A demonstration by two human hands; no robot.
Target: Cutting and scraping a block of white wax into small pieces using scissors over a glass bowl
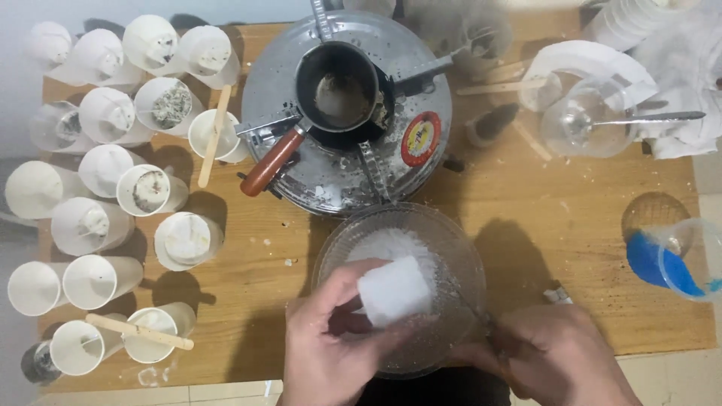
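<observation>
A white block (394,290) is held by the left hand (335,346) over a glass bowl (451,248) at the desk's (541,225) front edge; a thin blade is gripped by the right hand (553,357). White cups (105,218) are crowded along the left edge.

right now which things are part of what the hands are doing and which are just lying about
In use:
left hand
white waxy block
clear glass bowl of white flakes
right hand
thin metal tool

Lying about:
white paper cups
dark pot on round metal stove
blue-tinted plastic cup

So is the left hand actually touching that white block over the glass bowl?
Touching. The head view shows the left hand with thumb and fingers wrapped around the white block, held above the glass bowl.
</observation>
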